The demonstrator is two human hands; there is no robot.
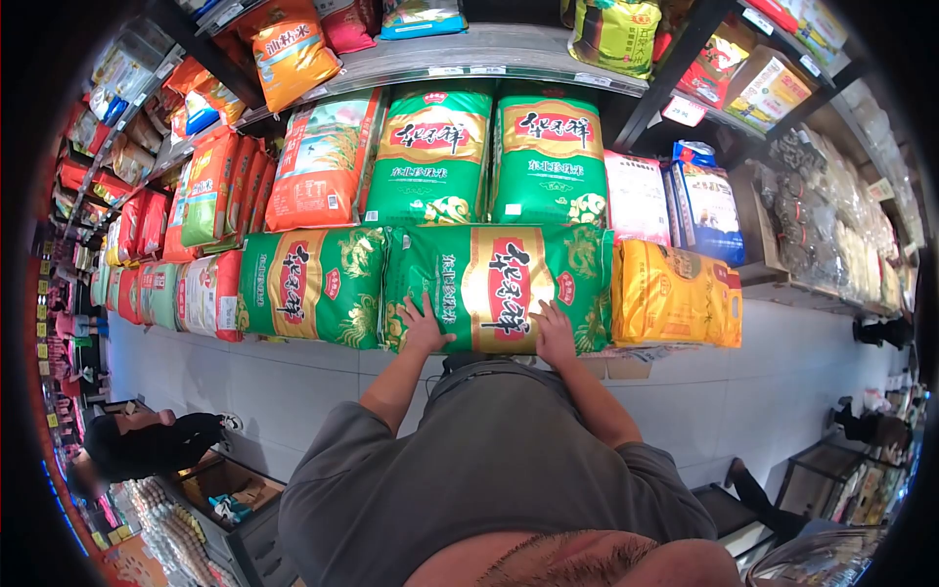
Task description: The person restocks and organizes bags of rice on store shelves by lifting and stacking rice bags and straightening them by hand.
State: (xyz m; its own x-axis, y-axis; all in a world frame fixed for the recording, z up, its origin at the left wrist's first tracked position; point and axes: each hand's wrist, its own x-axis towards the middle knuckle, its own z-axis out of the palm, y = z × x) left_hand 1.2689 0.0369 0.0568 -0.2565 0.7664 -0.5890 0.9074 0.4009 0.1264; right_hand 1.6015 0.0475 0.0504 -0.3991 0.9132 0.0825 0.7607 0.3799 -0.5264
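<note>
A large green rice bag (455, 284) with a gold band and dark lettering lies flat on the low display in front of me. My left hand (423, 328) rests on its left part, fingers spread. Near the gold band's right edge, my right hand (555, 336) lies on the same bag with its fingers stretched out. Neither hand grips anything. Another green rice bag (337, 289) lies directly to the left, and a yellow bag (675, 293) sits to the right. Two similar green bags (428, 152) stand upright behind.
An orange-red bag (323, 161) and a blue-and-white bag (706, 205) stand in the back row. Above runs a wooden shelf (509, 54) with more bags. A person in dark clothes (161, 442) is at the lower left, by a display bin (259, 533). Tiled floor (313, 386) lies below.
</note>
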